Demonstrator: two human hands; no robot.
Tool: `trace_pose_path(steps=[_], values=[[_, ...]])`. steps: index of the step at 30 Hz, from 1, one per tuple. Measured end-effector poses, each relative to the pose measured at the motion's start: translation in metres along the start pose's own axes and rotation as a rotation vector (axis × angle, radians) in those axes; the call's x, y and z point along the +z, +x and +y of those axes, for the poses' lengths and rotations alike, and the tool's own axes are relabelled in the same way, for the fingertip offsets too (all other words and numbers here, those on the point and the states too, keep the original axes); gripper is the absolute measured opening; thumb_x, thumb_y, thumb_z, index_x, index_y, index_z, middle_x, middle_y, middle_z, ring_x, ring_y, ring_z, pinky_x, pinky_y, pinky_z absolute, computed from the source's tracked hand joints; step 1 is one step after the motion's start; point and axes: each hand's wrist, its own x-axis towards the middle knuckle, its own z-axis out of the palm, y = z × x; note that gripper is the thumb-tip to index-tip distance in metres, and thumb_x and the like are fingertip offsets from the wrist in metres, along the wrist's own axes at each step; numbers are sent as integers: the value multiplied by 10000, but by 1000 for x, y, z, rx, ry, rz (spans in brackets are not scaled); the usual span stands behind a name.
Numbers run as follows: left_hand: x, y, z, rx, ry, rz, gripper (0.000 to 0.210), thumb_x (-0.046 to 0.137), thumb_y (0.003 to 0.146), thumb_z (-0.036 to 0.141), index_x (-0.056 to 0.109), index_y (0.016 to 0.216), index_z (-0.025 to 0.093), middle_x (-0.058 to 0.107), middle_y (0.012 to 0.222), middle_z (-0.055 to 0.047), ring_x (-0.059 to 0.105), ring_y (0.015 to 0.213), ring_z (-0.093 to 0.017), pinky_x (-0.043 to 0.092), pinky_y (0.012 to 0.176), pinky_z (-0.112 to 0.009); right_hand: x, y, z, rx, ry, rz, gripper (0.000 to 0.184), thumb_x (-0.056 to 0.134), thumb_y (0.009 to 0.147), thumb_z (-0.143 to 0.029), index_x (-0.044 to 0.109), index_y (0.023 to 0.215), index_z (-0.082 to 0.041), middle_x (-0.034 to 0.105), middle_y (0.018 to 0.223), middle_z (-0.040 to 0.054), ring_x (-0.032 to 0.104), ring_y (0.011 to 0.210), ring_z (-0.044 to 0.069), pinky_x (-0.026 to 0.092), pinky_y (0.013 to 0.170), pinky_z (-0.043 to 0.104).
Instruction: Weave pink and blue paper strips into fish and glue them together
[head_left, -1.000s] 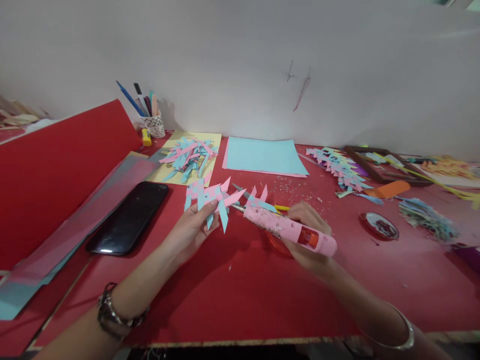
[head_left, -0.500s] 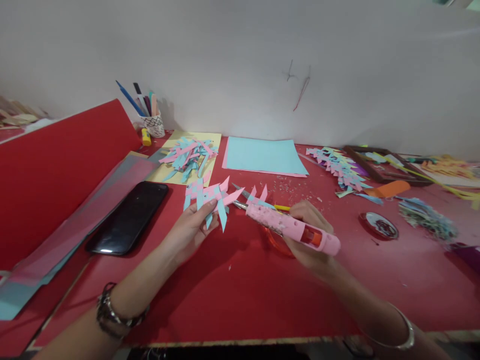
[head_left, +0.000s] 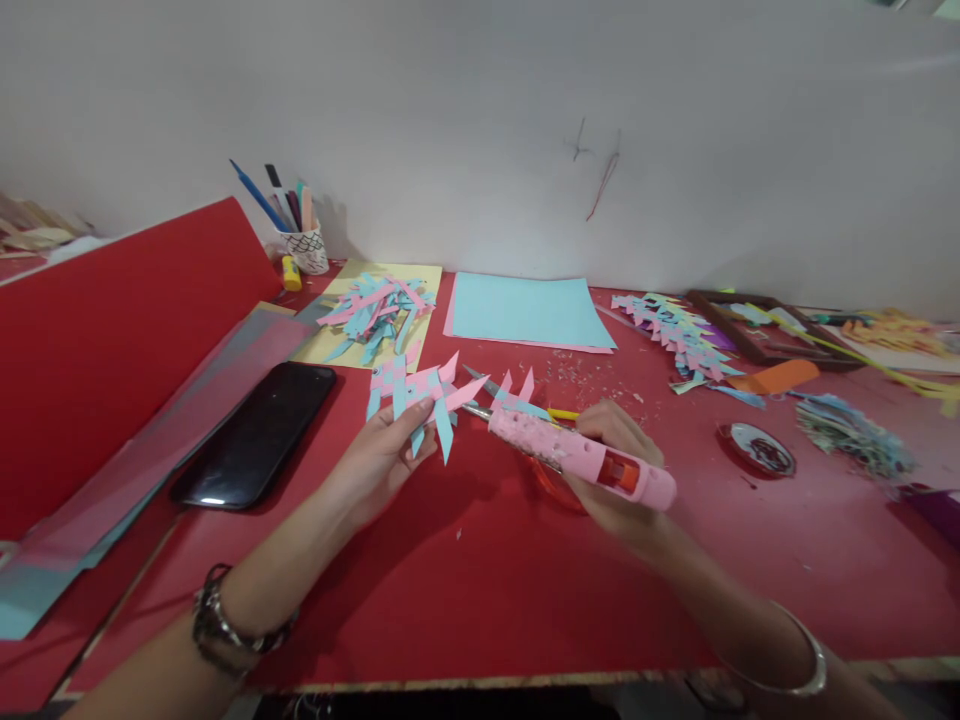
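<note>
My left hand (head_left: pixel 396 440) pinches a woven pink and blue paper piece (head_left: pixel 384 376) with pointed strip ends, thumb on top. My right hand (head_left: pixel 616 435) is wrapped round the handle of a pink hot glue gun (head_left: pixel 547 446). Its metal nozzle (head_left: pixel 475 410) points left, close to the strip ends of that piece; I cannot tell whether they touch. Behind the gun lies another pink and blue paper piece (head_left: pixel 517 392), partly covered. A scissor blade (head_left: pixel 487 384) shows beside it, and a red-orange loop (head_left: pixel 551 488) shows beneath the gun.
A black phone (head_left: pixel 255 435) lies left of my hands. Folded paper strips (head_left: pixel 381 312) are heaped on a yellow sheet (head_left: pixel 330 350). Blue paper (head_left: pixel 525 310) lies at the back. Rightward are woven strips (head_left: pixel 679 335), an orange stick (head_left: pixel 776 378) and a small round dish (head_left: pixel 757 450).
The glue gun and my right hand have shifted very slightly left. My left hand and the paper piece look almost the same.
</note>
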Motion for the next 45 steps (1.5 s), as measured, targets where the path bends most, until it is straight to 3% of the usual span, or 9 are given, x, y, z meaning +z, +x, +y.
trace_pose_path(steps=[8, 14, 26, 39, 45], values=[[-6, 2, -2, 24, 99, -51, 144, 725, 588, 189, 596, 534, 158, 518, 467, 70, 433, 403, -22, 383, 437, -137, 1, 3, -5, -13, -21, -19, 195, 505, 740, -106, 366, 651, -209, 411, 599, -43, 400, 507, 72, 305, 449, 195], [-6, 2, -2, 76, 215, -144, 192, 748, 535, 276, 601, 537, 153, 538, 471, 48, 456, 452, -53, 391, 479, -175, 4, 2, -4, 7, 0, -22, 195, 513, 729, -126, 363, 637, -211, 404, 584, -44, 395, 503, 77, 310, 455, 203], [-12, 6, -6, 114, 206, -187, 240, 767, 501, 328, 649, 632, 166, 642, 601, 13, 557, 569, -99, 442, 570, -217, 3, 6, -8, 38, 45, 9, 169, 483, 728, -151, 361, 631, -216, 405, 559, -42, 392, 467, 80, 320, 425, 213], [-13, 9, -5, 132, 216, -182, 194, 760, 525, 294, 659, 627, 164, 653, 617, -4, 569, 591, -108, 447, 596, -224, 5, 2, -7, 97, 44, 9, 170, 500, 725, -198, 381, 605, -210, 434, 544, -33, 424, 462, 86, 340, 419, 219], [-10, 6, -3, 105, 171, -132, 249, 799, 430, 300, 644, 570, 165, 650, 594, 3, 562, 571, -97, 452, 592, -212, 6, 2, -8, 138, 50, -3, 171, 497, 724, -212, 379, 601, -208, 431, 542, -34, 429, 460, 87, 337, 413, 216]])
